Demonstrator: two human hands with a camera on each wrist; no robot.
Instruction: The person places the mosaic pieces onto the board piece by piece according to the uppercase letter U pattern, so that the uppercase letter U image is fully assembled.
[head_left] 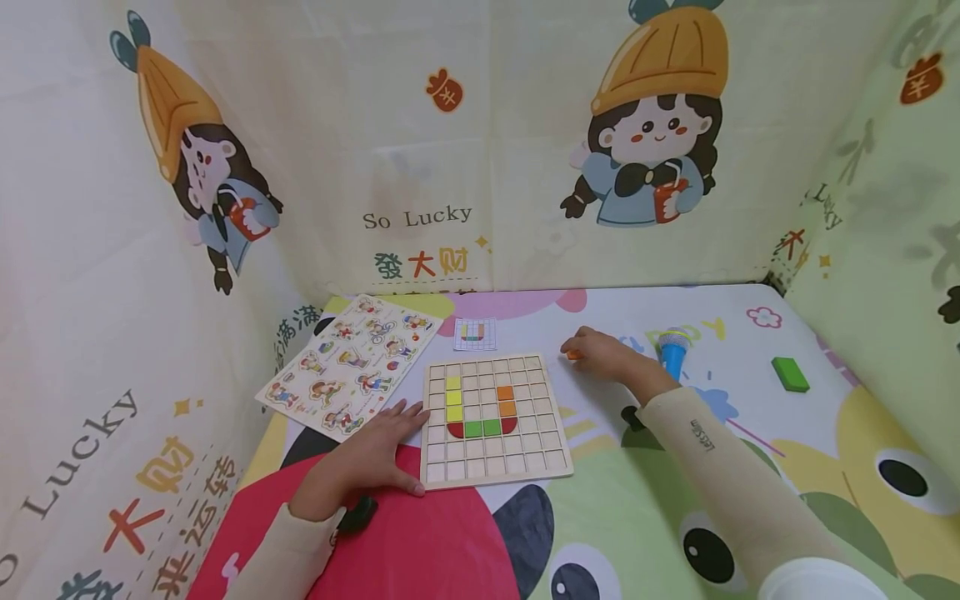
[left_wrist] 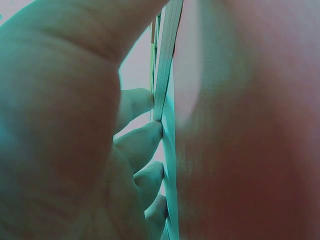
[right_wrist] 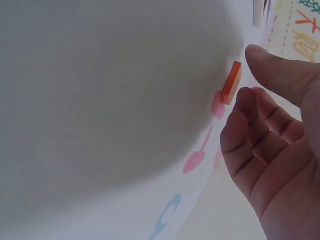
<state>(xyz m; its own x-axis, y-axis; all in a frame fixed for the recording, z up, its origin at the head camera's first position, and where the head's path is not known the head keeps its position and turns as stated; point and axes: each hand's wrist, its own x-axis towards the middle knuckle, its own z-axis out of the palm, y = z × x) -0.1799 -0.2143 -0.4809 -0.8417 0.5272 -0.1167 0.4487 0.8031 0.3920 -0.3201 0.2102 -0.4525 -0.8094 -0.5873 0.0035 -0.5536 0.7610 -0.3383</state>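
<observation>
A square wooden grid board (head_left: 498,460) lies on the printed cloth. On it a U shape is laid out in yellow (head_left: 453,398), red, green (head_left: 482,428) and orange (head_left: 507,400) pieces. My left hand (head_left: 375,454) is spread along the board's left edge, its fingertips and thumb touching the side. In the left wrist view the fingers (left_wrist: 142,145) rest against the board's thin edge. Right of the board, my right hand (head_left: 603,357) is at a small orange block (right_wrist: 231,84). Its fingers are loosely bent, and the thumb stands apart from the block.
A small pattern card (head_left: 475,334) lies behind the board, and a sticker sheet (head_left: 351,360) lies left of it. To the right are a blue toy microphone (head_left: 673,354) and a green block (head_left: 791,374). Printed curtains (head_left: 495,150) enclose the table.
</observation>
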